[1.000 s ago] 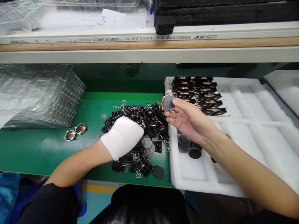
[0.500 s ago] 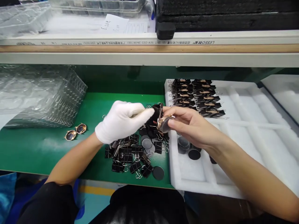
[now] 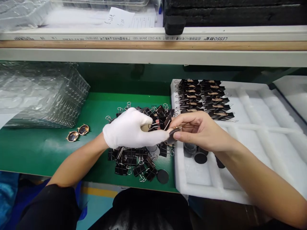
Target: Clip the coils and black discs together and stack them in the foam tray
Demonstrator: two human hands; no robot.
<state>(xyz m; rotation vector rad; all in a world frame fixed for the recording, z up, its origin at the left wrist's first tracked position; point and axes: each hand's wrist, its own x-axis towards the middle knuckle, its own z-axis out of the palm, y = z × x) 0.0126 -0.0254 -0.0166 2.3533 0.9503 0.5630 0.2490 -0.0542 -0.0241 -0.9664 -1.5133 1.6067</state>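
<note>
My bare right hand [image 3: 199, 129] pinches a round gold-rimmed piece [image 3: 170, 131] with a dark disc against its face, just left of the white tray. My left hand [image 3: 136, 129], in a white glove, is closed on a black binder clip [image 3: 166, 121]; its thumb reaches the edge of the round piece. Fingers partly hide the clip, so I cannot tell whether its jaws are over the piece. Beneath the hands lies a heap of black binder clips [image 3: 130, 160] with wire handles. Grey discs lie among them, and a dark disc [image 3: 162, 176] lies at the front.
Two gold-rimmed round pieces [image 3: 78, 133] lie on the green table at left, before stacked clear plastic trays [image 3: 43, 95]. The white foam tray [image 3: 179, 179] at right holds rows of clipped pieces [image 3: 203, 99] and loose dark discs [image 3: 200, 157]. A shelf edge [image 3: 144, 56] crosses above.
My left hand has moved right and slightly down with the clip, its thumb now at the round piece. My right hand still holds the piece, slightly lower. The view has shifted a little.
</note>
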